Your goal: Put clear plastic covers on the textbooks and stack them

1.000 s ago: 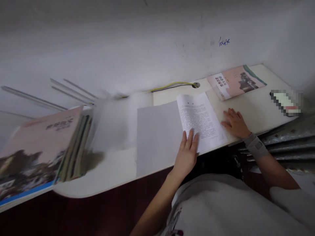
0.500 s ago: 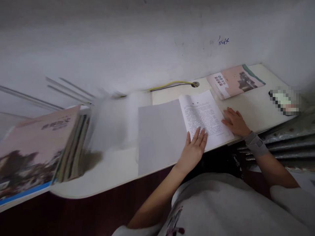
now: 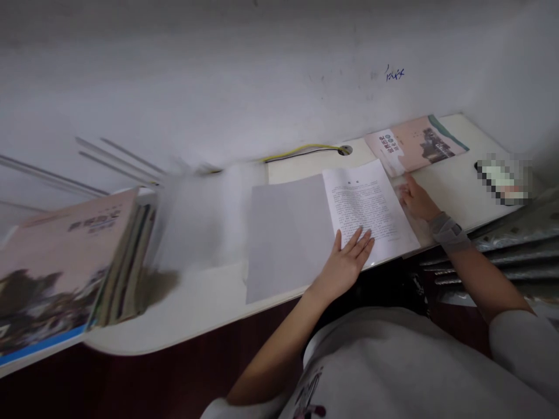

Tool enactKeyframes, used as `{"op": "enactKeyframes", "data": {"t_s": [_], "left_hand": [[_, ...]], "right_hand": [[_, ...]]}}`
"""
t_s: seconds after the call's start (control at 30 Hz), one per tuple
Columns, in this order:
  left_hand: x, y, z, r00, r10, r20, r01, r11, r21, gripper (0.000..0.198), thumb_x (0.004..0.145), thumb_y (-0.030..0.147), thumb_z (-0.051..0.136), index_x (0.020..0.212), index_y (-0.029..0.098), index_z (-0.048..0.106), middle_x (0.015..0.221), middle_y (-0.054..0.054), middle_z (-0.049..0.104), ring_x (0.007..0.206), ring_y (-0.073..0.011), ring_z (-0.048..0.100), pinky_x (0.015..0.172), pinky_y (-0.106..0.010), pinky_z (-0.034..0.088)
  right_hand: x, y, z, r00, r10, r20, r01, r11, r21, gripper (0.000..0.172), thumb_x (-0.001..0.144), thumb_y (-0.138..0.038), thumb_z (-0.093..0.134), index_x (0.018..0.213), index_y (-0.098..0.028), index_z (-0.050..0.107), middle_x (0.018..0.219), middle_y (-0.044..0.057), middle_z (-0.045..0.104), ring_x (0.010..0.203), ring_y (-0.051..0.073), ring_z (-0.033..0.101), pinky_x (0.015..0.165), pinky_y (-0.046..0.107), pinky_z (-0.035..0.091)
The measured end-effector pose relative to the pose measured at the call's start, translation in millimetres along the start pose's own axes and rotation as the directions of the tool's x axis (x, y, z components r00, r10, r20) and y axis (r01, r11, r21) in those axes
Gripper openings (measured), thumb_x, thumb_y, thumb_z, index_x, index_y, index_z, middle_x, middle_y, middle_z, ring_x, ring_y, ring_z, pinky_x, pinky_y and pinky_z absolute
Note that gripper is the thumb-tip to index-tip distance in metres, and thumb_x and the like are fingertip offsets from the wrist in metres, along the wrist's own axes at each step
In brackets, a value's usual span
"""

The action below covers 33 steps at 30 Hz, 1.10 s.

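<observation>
Open book: flat on bench, lower edge along bench front edge; plain grey side left, printed page right. Left hand: fingers spread, laid on lower part of printed page. Right hand: fingers partly curled at right edge of book; cannot tell whether pinching page. Pink-covered book: beyond right hand, near wall. Book stack: at bench left end.
</observation>
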State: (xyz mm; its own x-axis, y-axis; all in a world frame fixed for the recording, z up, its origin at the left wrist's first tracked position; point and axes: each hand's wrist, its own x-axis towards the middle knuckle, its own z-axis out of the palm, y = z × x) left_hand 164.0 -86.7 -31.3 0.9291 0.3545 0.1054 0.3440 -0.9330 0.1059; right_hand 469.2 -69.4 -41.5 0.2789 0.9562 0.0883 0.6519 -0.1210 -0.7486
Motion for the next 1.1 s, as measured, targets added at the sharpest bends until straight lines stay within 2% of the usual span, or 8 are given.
{"op": "enactKeyframes", "data": {"t_s": [0.17,0.3,0.53,0.67,0.77,0.87,0.97,1.1], "left_hand": [[4.5,-1.5,-10.1,0.998,0.055,0.025,-0.049,0.978,-0.201,0.056,0.097,0.038,0.037,0.149,0.019,0.027,0.155,-0.012,0.028,0.146,-0.0255,0.015,0.117,-0.056,0.012],[-2.9,-20.8,-14.7,0.980,-0.165,-0.112,0.118,0.931,-0.345,0.056,0.099,0.037,0.027,0.151,0.020,0.020,0.158,-0.011,0.023,0.147,-0.0201,0.015,0.116,-0.044,0.026],[-64.5,-98.3,-10.9,0.690,-0.690,-0.220,0.674,0.723,-0.152,0.054,0.093,0.033,0.037,0.138,0.002,0.040,0.146,-0.028,0.039,0.140,-0.0360,0.032,0.111,-0.055,0.032],[-78.8,-108.4,-17.4,0.709,-0.704,-0.041,0.704,0.710,-0.011,0.051,0.092,0.032,0.037,0.131,0.000,0.046,0.143,-0.029,0.042,0.136,-0.0397,0.036,0.107,-0.057,0.034],[-49.1,-113.3,-31.3,0.793,-0.606,0.064,0.609,0.791,-0.054,0.047,0.092,0.034,0.039,0.133,0.012,0.048,0.144,-0.020,0.046,0.132,-0.0335,0.043,0.106,-0.052,0.037],[12.0,-135.0,-45.0,0.885,-0.465,0.011,0.458,0.865,-0.206,0.047,0.090,0.026,0.040,0.135,0.012,0.047,0.144,-0.016,0.047,0.130,-0.0262,0.046,0.109,-0.040,0.035],[81.9,-165.4,-51.3,0.852,-0.520,-0.057,0.462,0.800,-0.383,0.041,0.087,0.024,0.045,0.124,0.009,0.055,0.134,-0.017,0.055,0.124,-0.0251,0.049,0.105,-0.036,0.034],[145.7,-194.3,-50.1,0.836,-0.547,0.047,0.492,0.707,-0.509,0.018,0.079,0.026,0.058,0.084,0.011,0.066,0.084,-0.009,0.068,0.084,-0.0200,0.059,0.079,-0.029,0.043]], "right_hand": [[9.0,-10.5,-3.8,0.998,0.046,0.035,-0.050,0.992,0.117,0.071,0.084,-0.034,0.053,0.147,-0.011,0.028,0.104,0.012,0.070,0.086,0.024,0.066,0.082,0.043,0.054],[10.6,-14.3,-8.4,0.978,0.145,0.150,-0.180,0.951,0.253,0.063,0.077,-0.025,0.061,0.137,-0.013,0.043,0.078,0.005,0.070,0.068,0.020,0.063,0.064,0.037,0.056],[10.0,-11.4,-10.8,0.974,0.186,0.129,-0.213,0.944,0.251,0.060,0.075,-0.020,0.060,0.133,-0.013,0.046,0.080,0.005,0.069,0.072,0.021,0.064,0.070,0.039,0.056],[11.6,-12.3,-7.0,0.980,0.151,0.131,-0.178,0.957,0.228,0.058,0.076,-0.022,0.059,0.132,-0.015,0.048,0.076,0.003,0.067,0.067,0.020,0.062,0.064,0.037,0.055],[11.6,-14.7,-6.1,0.981,0.144,0.127,-0.170,0.959,0.226,0.056,0.077,-0.023,0.058,0.131,-0.016,0.049,0.076,0.003,0.067,0.066,0.020,0.061,0.063,0.038,0.055],[9.0,-18.3,-8.6,0.980,0.143,0.140,-0.179,0.942,0.285,0.052,0.078,-0.022,0.056,0.130,-0.016,0.049,0.078,0.004,0.068,0.069,0.021,0.063,0.067,0.039,0.056],[4.2,-20.8,-10.5,0.977,0.169,0.132,-0.204,0.925,0.320,0.049,0.080,-0.021,0.054,0.128,-0.014,0.049,0.074,0.003,0.067,0.068,0.019,0.062,0.068,0.037,0.055],[-0.2,-18.7,-5.6,0.975,0.185,0.119,-0.218,0.895,0.390,0.039,0.080,-0.025,0.051,0.118,-0.017,0.050,0.064,-0.003,0.062,0.059,0.016,0.059,0.059,0.031,0.051]]}}
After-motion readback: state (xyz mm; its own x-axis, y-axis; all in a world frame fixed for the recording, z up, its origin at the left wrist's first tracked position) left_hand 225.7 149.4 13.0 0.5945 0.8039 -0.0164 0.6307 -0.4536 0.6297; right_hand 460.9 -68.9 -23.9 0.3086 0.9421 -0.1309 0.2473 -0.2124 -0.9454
